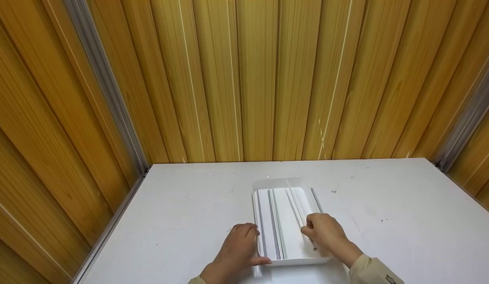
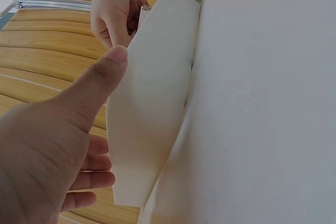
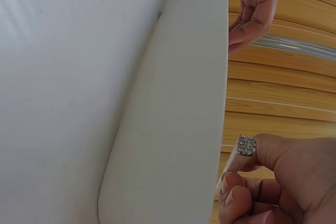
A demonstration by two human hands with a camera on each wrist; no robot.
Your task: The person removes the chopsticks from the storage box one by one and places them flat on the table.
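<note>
A shallow white rectangular tray [image 1: 295, 261] lies on the table, with several long thin sticks [image 1: 274, 221] side by side in its left part. At its near left corner, my left hand [image 1: 237, 244] holds the tray, the thumb on the near rim and the fingers along the left wall. Over the tray's right side my right hand [image 1: 327, 232] pinches a thin pale stick [image 1: 294, 201], which slants away toward the far wall. In the right wrist view, this stick's silvery, patterned square end [image 3: 245, 146] sticks out between thumb and fingers.
Another dark stick [image 1: 316, 199] lies just outside the tray's right wall, partly behind the right hand. The white table [image 1: 189, 205] carries small specks and ends at a wood-patterned back wall [image 1: 256, 98]. Metal posts [image 1: 106, 71] stand at the corners.
</note>
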